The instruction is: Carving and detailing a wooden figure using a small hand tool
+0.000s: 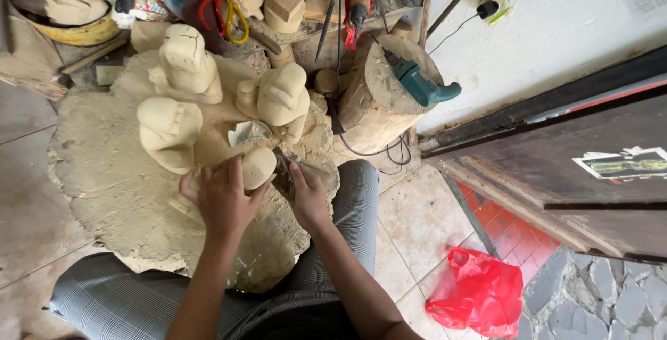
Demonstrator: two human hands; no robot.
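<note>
One broad, rough wooden slab, pale and dusty, resting across the seated person's lap. One upright log stump just beside it, bearing one teal power drill. One red plastic bag on the tiled floor, well apart to the right. Three large unfinished carved wooden figures standing on the slab, near each other. One small rounded wooden carving at the slab's near edge, between the hands. One pair of yellow-handled pliers among the clutter beyond. Left hand: fingers curled, gripping the small carving from its left side. Right hand: clenched around a dark tool, its tip touching the small carving; the tool's kind cannot be told.
</note>
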